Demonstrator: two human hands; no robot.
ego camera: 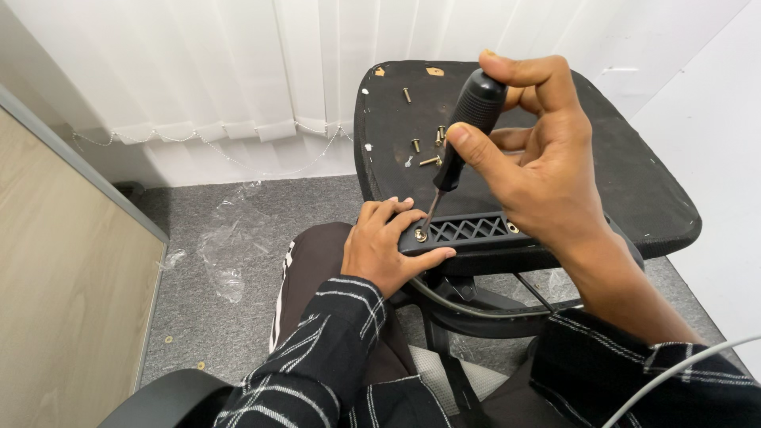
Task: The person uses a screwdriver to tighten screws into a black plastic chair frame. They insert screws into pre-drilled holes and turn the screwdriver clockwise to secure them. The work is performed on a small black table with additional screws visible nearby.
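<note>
My right hand (531, 150) grips screwdriver (464, 131), tip on screw (421, 235) | my left hand (384, 242) clasps bracket (468, 231) | loose screws (428, 147) far on seat (634, 182)

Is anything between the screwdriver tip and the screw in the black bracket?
Nothing visible. The screwdriver, held in the right hand, has its tip right at the screw in the bracket; the left hand grips the bracket's end beside it, not over the screw.

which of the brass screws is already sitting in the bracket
The screw under the screwdriver tip, at the black bracket's left end; the other screws lie loose on the seat.
</note>
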